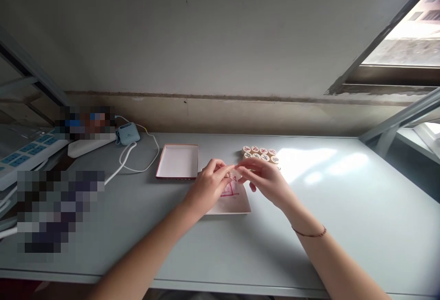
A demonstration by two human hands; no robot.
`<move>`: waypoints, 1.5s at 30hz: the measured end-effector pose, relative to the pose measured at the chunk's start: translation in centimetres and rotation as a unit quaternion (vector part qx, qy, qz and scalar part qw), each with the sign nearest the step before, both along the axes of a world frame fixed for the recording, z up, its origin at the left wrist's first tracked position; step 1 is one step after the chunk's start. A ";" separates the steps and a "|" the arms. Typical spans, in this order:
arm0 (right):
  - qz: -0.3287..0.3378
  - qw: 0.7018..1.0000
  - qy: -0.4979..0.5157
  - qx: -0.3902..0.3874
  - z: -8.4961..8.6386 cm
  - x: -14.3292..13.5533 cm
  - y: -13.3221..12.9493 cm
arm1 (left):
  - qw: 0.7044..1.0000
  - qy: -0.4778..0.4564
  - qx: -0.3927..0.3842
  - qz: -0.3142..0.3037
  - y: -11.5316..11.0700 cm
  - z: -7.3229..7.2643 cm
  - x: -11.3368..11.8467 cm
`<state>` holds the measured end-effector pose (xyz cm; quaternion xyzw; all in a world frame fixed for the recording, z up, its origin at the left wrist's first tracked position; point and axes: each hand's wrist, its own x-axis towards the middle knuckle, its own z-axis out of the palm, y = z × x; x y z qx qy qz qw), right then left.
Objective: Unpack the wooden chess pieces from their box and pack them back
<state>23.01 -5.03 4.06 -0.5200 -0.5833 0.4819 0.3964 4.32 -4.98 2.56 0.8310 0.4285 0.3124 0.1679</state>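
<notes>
- A plain workroom or office corner, sparsely fitted, not a kitchen or shop.
- A long pale grey table (343, 226) runs along a bare, scuffed wall (213, 34).
- Power strips (24, 151) and a white cable (137, 165) lie at the table's far left.
- A metal-framed window (409, 39) at the right throws sunlight onto the tabletop.
- Metal shelf framing (24, 71) stands at the left.

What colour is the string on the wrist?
Dark red, on the right wrist, seen in the head view.
</notes>
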 end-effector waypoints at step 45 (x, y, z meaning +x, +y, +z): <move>0.062 0.829 -0.421 0.363 -3.1 -0.9 -0.2 | 0.969 0.226 0.038 0.096 1.1 -0.6 -2.7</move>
